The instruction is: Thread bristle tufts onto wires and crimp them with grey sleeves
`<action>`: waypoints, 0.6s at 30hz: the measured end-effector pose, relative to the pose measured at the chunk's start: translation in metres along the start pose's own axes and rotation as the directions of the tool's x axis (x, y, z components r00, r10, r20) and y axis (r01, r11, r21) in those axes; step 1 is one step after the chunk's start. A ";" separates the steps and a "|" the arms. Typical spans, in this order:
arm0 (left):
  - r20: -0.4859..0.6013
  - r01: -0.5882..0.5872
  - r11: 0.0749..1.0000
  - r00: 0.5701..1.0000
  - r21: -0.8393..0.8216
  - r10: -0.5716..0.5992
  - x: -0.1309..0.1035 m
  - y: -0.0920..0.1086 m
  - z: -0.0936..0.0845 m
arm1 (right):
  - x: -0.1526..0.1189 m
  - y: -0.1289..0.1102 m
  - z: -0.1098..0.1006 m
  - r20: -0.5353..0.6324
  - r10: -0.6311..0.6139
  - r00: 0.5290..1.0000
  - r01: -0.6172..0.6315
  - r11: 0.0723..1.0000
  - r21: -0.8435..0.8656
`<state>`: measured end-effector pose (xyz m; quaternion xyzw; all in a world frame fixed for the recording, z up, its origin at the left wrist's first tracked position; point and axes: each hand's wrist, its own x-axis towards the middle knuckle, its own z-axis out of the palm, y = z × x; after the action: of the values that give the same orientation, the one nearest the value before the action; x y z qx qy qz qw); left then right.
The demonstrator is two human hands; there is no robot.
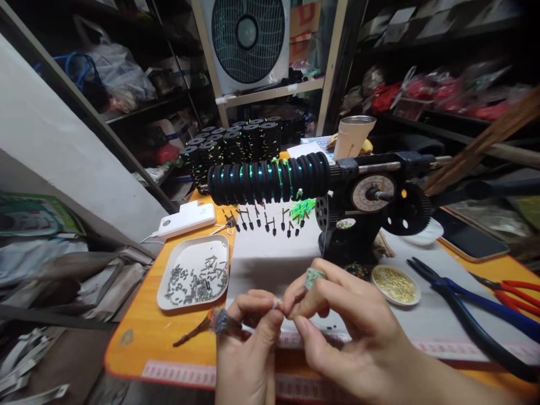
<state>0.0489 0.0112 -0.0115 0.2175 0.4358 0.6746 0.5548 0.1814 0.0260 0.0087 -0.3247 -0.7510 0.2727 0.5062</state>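
Note:
My left hand (253, 337) is closed in a pinch near the table's front edge, with a tiny pale and orange piece (277, 304) at its fingertips, too small to name. A fuzzy grey band (220, 322) wraps one finger, and a brown twig-like tool (192, 334) sticks out leftward beside it. Close by on the right, my right hand (350, 320) also pinches, its fingertips almost meeting the left ones; whatever it grips is hidden. Green tape (314, 277) circles one of its fingers. Above both hands runs a winding machine's spool of black rings (265, 179) with shiny green-blue line.
To the left stand a white tray (163, 298) of small metal pieces and a white power bank (188, 219). On the right are a dish of gold beads (395, 285), blue-handled pliers (459, 304), red-handled pliers (512, 289) and a phone (472, 233). Stacked black spools (234, 143) fill the back.

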 end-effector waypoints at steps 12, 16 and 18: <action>0.105 -0.021 1.000 0.994 0.019 0.019 0.005 -0.004 -0.009 | -0.001 0.003 0.000 0.012 0.014 1.000 -0.013 1.000 -0.018; 0.031 -0.006 1.000 1.000 0.008 0.006 0.001 -0.001 -0.002 | -0.001 0.001 -0.001 0.005 0.009 1.000 -0.009 1.000 -0.002; 0.018 0.001 1.000 1.000 0.007 -0.001 0.000 0.000 0.000 | -0.001 0.001 0.000 0.005 0.012 1.000 -0.012 1.000 0.019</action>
<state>0.0490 0.0113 -0.0117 0.2252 0.4331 0.6708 0.5583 0.1824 0.0256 0.0073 -0.3239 -0.7476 0.2834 0.5059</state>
